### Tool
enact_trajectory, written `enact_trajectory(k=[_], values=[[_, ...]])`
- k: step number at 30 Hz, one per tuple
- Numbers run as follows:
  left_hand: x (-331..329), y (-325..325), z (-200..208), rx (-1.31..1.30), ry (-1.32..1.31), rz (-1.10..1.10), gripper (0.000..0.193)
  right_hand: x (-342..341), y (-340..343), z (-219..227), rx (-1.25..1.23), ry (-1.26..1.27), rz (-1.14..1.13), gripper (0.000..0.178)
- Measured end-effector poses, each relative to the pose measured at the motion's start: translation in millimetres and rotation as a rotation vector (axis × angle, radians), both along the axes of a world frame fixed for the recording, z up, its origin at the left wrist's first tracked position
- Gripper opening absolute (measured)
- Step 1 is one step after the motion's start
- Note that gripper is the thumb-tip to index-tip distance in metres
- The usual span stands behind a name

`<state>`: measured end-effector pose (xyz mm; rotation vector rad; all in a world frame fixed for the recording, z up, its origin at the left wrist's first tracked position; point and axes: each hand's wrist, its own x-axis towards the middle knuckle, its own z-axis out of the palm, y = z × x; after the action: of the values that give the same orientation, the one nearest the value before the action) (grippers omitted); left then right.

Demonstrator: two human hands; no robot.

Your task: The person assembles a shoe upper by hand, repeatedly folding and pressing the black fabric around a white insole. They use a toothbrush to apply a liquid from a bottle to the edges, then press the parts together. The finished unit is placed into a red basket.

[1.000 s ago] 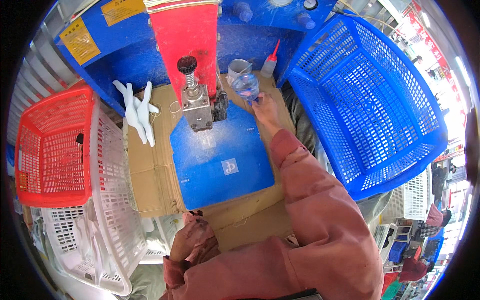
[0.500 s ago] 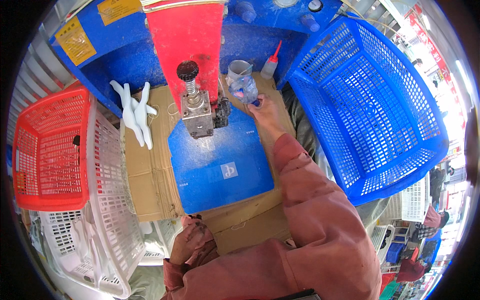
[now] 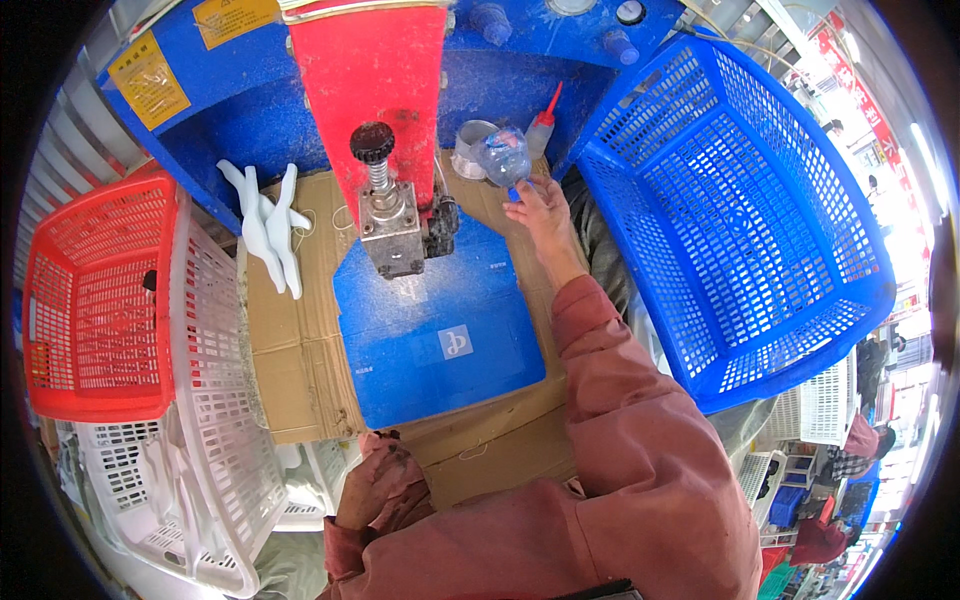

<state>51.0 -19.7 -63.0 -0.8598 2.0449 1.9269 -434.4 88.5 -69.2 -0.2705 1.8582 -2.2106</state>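
Note:
My right hand (image 3: 542, 212) reaches to the far right of the cardboard-covered worktop and pinches a small clear plastic bottle (image 3: 507, 160) by its blue cap end. The bottle is tilted, cap toward me, in front of a translucent cup (image 3: 468, 152). Just beyond it stands a squeeze bottle (image 3: 540, 134) with a red nozzle. My left hand (image 3: 385, 480) rests at the worktop's front edge with curled fingers; whatever they hold, if anything, is hidden. Between my hands lies a blue sheet (image 3: 440, 345), under the metal head (image 3: 392, 235) of a red and blue machine.
Several white curved pieces (image 3: 265, 225) lie on the cardboard (image 3: 290, 370) at left. A red basket (image 3: 100, 400) and a white basket (image 3: 215, 400) stand farther left. A large blue basket (image 3: 700, 370) is on the right. People work in the far right background.
My right hand has moved a little to the right and away, carrying the clear bottle with it. The left hand stays nearly still.

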Motion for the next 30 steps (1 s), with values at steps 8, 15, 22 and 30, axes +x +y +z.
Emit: enact_trajectory(k=[8,15,22,30], values=[[-1,-5,19,0.038,-0.045,0.075,0.039,-22,3,33,0.129,0.008,-0.095,0.046],[-51,-31,75,-0.337,0.237,-0.102,0.040,-50,-6,62,0.403,0.125,-0.119,0.047],[-125,-29,91,-0.559,0.464,-0.392,0.040,-83,-11,86,0.685,0.227,-0.132,0.050],[-138,-21,82,-0.501,0.377,-0.488,0.039,-110,-30,115,0.935,0.304,0.036,0.065]])
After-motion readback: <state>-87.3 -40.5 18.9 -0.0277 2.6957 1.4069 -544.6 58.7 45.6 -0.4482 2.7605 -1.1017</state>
